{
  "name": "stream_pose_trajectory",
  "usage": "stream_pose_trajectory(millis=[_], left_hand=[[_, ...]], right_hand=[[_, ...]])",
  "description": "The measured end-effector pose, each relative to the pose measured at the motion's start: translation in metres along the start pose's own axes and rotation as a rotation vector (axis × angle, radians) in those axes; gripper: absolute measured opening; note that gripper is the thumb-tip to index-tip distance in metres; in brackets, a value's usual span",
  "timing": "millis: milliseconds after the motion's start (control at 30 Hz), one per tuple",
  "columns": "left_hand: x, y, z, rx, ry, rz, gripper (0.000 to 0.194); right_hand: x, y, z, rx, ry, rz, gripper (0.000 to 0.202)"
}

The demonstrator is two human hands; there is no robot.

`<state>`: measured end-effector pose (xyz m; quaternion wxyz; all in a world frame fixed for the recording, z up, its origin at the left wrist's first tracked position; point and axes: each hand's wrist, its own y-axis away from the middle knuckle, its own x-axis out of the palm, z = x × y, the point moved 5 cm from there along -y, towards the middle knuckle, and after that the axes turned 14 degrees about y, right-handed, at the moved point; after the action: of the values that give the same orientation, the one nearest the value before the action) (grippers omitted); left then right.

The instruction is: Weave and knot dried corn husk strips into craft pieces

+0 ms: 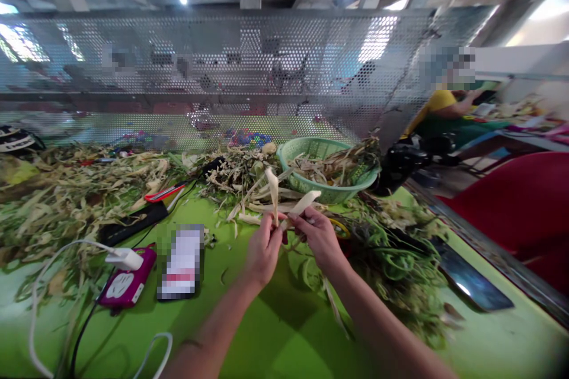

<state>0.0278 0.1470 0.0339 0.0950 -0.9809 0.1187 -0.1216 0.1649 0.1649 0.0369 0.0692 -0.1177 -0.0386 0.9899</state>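
My left hand (262, 254) is closed, with a pale dried leaf strip (272, 186) standing up out of its pinched thumb and fingers. Beside it, my right hand (320, 238) pinches another pale dried strip (306, 202), which slants up to the right. Both hands nearly touch above the green table (284, 331); whether the two strips are joined between the fingers I cannot tell. Just beyond them lie more dried strips (255, 208) and a light green plastic basket (284, 157) with dried leaves inside.
Dried plant heaps (111, 180) cover the left; greener tangled stems (395, 266) lie right. A blurred-out phone (182, 260), purple power strip (128, 284) with white plug, and red-handled cutter (164, 192) are left. A dark phone (475, 278) lies right. A perforated metal screen (200, 71) stands behind.
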Motion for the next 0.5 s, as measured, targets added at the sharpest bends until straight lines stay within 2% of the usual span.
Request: stream_pose_trajectory(millis=[133,200,367,500], left_hand=[[0.008,-0.001,-0.005,-0.105,0.133,0.188,0.013],[0.007,-0.003,-0.004,-0.150,0.179,0.215,0.013],[-0.012,-0.011,-0.005,-0.103,0.230,0.121,0.020],[-0.024,-0.018,-0.007,-0.023,0.166,0.070,0.024]], right_hand=[[-0.001,-0.001,-0.002,-0.003,0.024,0.002,0.034],[-0.002,-0.002,-0.001,-0.018,0.005,0.003,0.030],[-0.013,-0.003,0.009,-0.089,-0.099,-0.055,0.031],[-0.018,-0.005,0.011,-0.092,-0.051,-0.035,0.028]])
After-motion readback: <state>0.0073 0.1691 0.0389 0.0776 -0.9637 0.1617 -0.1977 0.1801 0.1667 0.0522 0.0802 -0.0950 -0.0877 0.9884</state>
